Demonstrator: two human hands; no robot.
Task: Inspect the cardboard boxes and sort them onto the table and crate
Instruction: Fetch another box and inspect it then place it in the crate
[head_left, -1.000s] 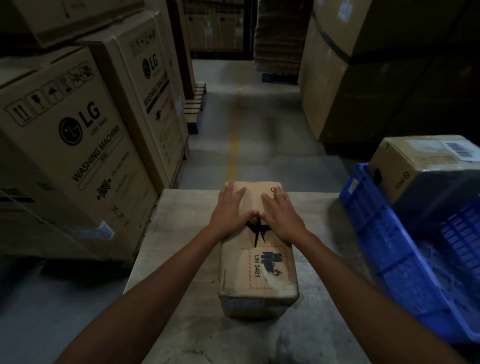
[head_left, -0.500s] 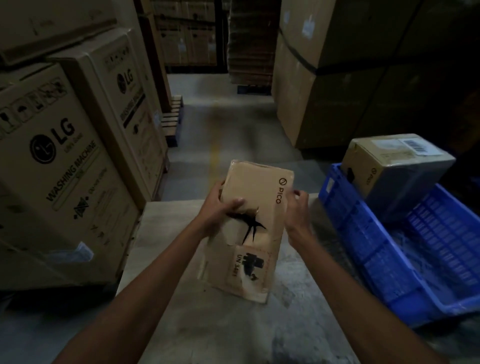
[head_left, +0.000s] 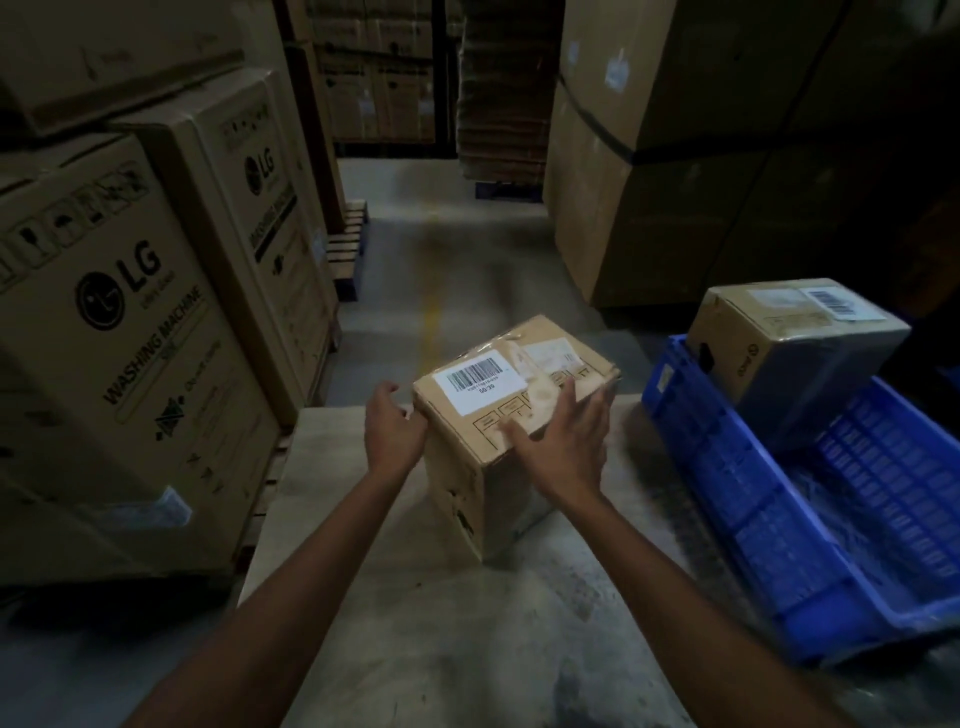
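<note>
I've stood the cardboard box (head_left: 457, 467) on end on the worktop (head_left: 467, 623), barcode now uppermost, left hand (head_left: 395, 434) fingers gripping its edge, right hand (head_left: 563, 447) fingers flat on top: still inspecting, unsorted.

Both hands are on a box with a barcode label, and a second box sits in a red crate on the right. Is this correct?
No: in the head view the crate is blue, not red. The left hand and right hand are on the box, and the second box sits in that crate.
</note>
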